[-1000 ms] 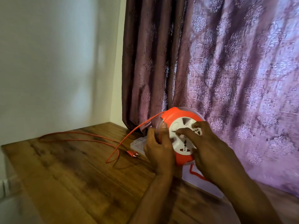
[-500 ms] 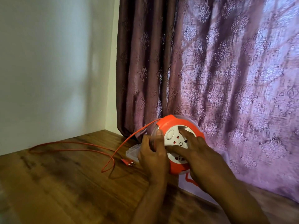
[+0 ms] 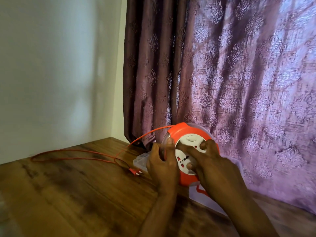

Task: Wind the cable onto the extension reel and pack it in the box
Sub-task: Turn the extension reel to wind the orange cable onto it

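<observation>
An orange extension reel [image 3: 185, 132] with a white socket face [image 3: 183, 158] is held upright above the wooden table [image 3: 68, 194]. My left hand [image 3: 162, 166] grips its clear left rim. The fingers of my right hand [image 3: 210, 161] press on the white face. An orange cable [image 3: 82, 152] runs from the reel's top left down to the table, loops far left and ends in a plug [image 3: 136, 172] beside my left hand. Under the reel lies the white box [image 3: 205, 197], mostly hidden by my right arm.
A clear plastic piece [image 3: 141, 159] lies on the table behind my left hand. A patterned purple curtain [image 3: 222, 74] hangs close behind the reel. A pale wall [image 3: 59, 65] bounds the table at the back left.
The white socket face has turned under my right fingers. The plug has slid closer to the reel and the cable loop on the table has shortened.
</observation>
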### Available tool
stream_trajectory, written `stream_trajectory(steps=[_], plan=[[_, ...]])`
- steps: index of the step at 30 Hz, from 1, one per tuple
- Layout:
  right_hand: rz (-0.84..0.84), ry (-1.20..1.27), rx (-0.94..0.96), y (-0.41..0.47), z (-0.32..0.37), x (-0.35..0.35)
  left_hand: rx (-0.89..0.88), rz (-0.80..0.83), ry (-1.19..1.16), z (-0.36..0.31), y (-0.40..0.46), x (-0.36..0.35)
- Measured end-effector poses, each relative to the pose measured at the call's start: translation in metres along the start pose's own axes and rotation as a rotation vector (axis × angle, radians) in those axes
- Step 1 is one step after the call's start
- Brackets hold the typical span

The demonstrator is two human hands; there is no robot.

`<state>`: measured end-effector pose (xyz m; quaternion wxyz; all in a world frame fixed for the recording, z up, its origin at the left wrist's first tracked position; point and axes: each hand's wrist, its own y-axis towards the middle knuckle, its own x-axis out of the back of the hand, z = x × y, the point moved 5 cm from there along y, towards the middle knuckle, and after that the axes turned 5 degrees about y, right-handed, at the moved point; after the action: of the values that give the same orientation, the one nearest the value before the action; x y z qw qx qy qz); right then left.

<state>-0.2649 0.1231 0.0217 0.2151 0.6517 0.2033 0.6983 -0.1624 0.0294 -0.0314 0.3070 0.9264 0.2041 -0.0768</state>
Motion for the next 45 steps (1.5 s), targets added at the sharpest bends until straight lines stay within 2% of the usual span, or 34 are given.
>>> stream_trajectory(steps=[3,7,11,14,18,23,25,28,38,45], plan=[[-0.080,0.000,-0.077,0.001,-0.004,-0.004,0.033,0.010,-0.019,-0.001,-0.003,-0.001],[-0.273,-0.014,-0.190,-0.004,-0.004,-0.006,0.020,0.040,-0.032,-0.002,-0.005,-0.002],[-0.325,0.091,-0.310,-0.008,-0.007,-0.002,-0.002,0.072,-0.008,-0.002,-0.009,-0.004],[-0.269,0.054,-0.301,-0.008,-0.007,0.003,-0.004,0.081,0.016,-0.002,-0.009,-0.006],[-0.271,0.013,-0.171,-0.005,-0.009,0.025,-0.017,0.096,0.021,-0.004,-0.007,-0.007],[0.031,0.079,0.083,-0.001,-0.006,0.018,0.031,0.071,-0.017,-0.001,-0.003,-0.005],[0.132,0.042,0.104,-0.001,-0.006,0.009,0.048,0.058,-0.050,0.002,0.000,-0.004],[0.164,-0.063,0.108,0.001,-0.010,0.000,0.025,0.046,-0.047,0.003,0.002,-0.002],[0.007,-0.007,0.100,0.003,-0.014,0.003,0.033,0.055,-0.057,-0.003,0.001,0.000],[-0.210,0.011,-0.077,0.000,-0.008,-0.003,0.053,0.031,-0.059,-0.003,-0.002,0.001]])
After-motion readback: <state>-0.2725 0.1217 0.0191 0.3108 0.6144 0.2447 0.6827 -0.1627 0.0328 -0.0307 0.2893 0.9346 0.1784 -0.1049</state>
